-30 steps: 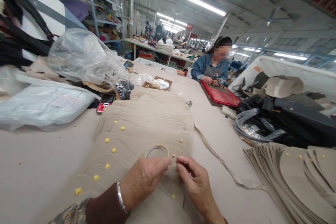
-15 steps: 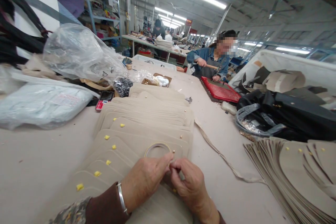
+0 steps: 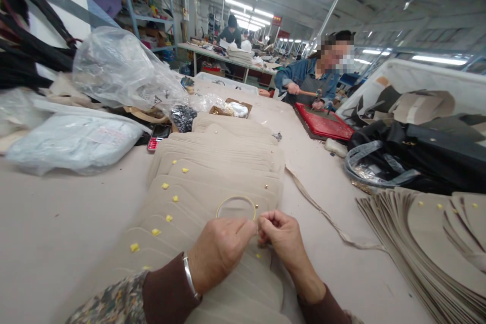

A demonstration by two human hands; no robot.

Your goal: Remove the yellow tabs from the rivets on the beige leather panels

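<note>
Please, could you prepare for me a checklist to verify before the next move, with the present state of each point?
1. Both hands over the beige pieces: ok, left hand and right hand are close together above them.
2. Content of each grip: cannot tell, too small at the fingertips.
3. Yellow-edged ring near the hands: ok, on the pieces, just beyond them.
4. Beige pieces fully visible: not ok, hands and sleeves cover part.
5. Fabric strip away from the hands: ok, on the table, right of them.
6. Co-worker's hammer away from the hands: ok, at the far side.
</note>
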